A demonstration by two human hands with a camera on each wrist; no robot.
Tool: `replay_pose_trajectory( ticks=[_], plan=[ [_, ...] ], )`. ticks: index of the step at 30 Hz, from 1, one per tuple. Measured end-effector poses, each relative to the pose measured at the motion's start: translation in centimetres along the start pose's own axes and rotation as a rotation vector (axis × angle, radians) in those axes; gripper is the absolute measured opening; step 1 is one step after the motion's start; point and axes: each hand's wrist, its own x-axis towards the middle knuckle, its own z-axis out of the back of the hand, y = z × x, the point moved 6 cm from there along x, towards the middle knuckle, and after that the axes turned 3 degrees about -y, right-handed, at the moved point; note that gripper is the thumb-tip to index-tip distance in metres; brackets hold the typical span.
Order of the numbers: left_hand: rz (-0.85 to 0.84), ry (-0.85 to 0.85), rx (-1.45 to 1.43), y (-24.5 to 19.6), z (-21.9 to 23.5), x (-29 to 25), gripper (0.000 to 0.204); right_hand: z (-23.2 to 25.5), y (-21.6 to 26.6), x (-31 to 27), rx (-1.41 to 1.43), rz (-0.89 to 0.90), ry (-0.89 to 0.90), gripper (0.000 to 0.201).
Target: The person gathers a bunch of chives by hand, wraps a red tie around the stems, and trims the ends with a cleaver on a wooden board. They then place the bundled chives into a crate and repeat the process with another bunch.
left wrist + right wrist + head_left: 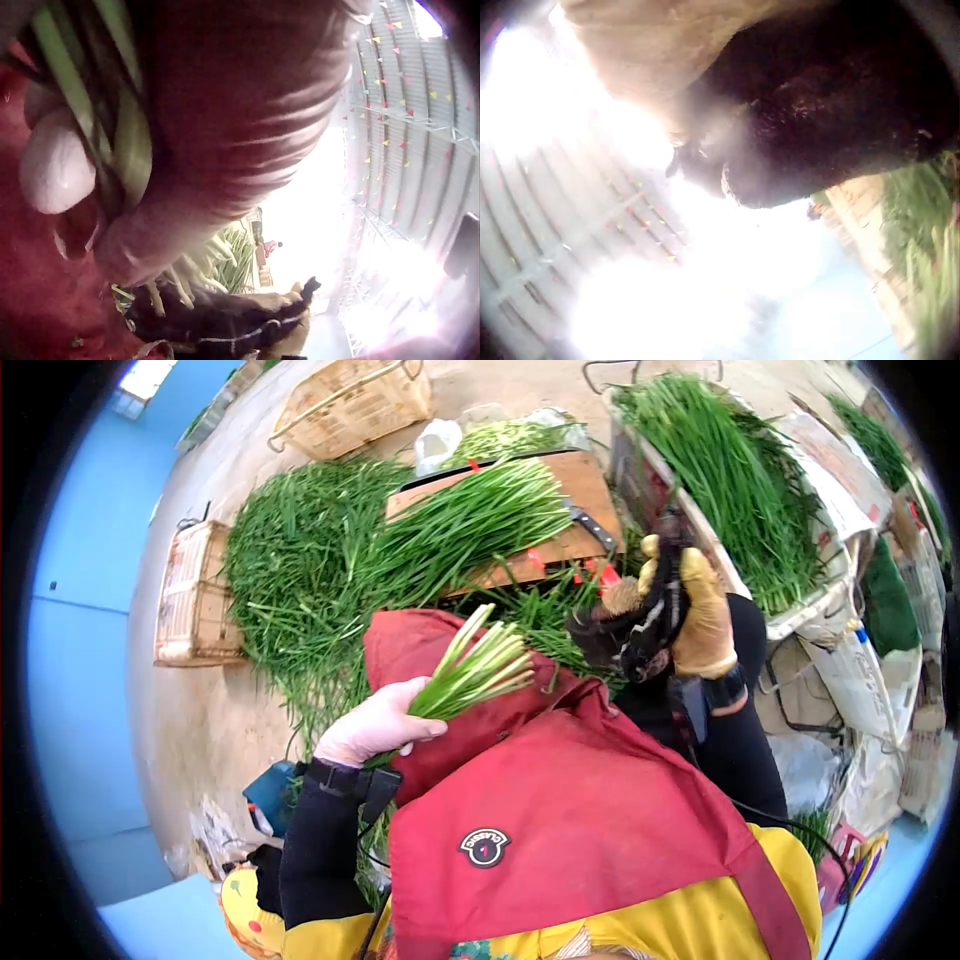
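My left hand (372, 725), in a pale thin glove, grips a small bunch of garlic chives (478, 672) over the red apron (560, 810). The pale cut ends fan out up and to the right, and in the left wrist view the green leaves (133, 154) pass between thumb and fingers. To the right, my right hand (706, 622) wears a yellow work glove. Its fingers hold a dark, worn, cloth-like thing (655, 615) that hangs toward the knee; I cannot tell its exact kind. That dark thing (817, 112) covers much of the right wrist view.
Ahead, a wooden board (585, 472) carries a chive pile (490, 510) and a knife (594, 530). Loose greens (300, 550) heap on the left beside a plastic crate (195, 595). A crate of long chives (710, 470) stands on the right. Another crate (355, 405) is farther back.
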Motion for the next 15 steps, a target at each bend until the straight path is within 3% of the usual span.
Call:
replay_pose_trajectory(
  ticks=[2, 4, 6, 8, 10, 11, 12, 14, 15],
  plan=[
    [-0.051, -0.008, -0.081, -0.2, 0.2, 0.6, 0.041, 1.0, 4.1, -1.9, 0.031, 0.198, 0.040, 0.051],
    [-0.040, -0.007, -0.139, -0.2, 0.5, 1.0, 0.047, 2.0, 7.2, -4.2, 0.197, 0.262, 0.068, 0.050],
    [-0.060, -0.005, -0.149, -1.1, 0.4, 1.3, 0.047, 5.8, 9.3, -5.8, 0.279, 0.329, -0.071, 0.052],
    [-0.071, -0.004, -0.161, -1.5, 0.2, 1.8, 0.048, 10.5, 10.7, -7.7, 0.144, 0.412, -0.224, 0.051],
    [-0.100, 0.020, -0.184, -1.9, -0.1, 2.4, 0.049, 19.0, 10.3, -8.5, 0.187, 0.378, -0.203, 0.049],
    [-0.095, 0.026, -0.179, -2.3, -0.3, 2.5, 0.050, 21.8, 10.0, -9.8, 0.066, 0.371, -0.391, 0.046],
    [-0.107, 0.035, -0.173, -2.6, -0.5, 2.7, 0.050, 22.7, 9.6, -10.8, 0.073, 0.296, -0.363, 0.044],
    [-0.107, 0.036, -0.184, -2.8, -0.7, 3.1, 0.051, 25.8, 9.3, -12.4, -0.031, 0.373, -0.408, 0.043],
    [-0.113, 0.043, -0.192, -3.2, -0.8, 3.1, 0.052, 25.4, 9.1, -12.4, 0.192, 0.297, -0.404, 0.036]
  ],
)
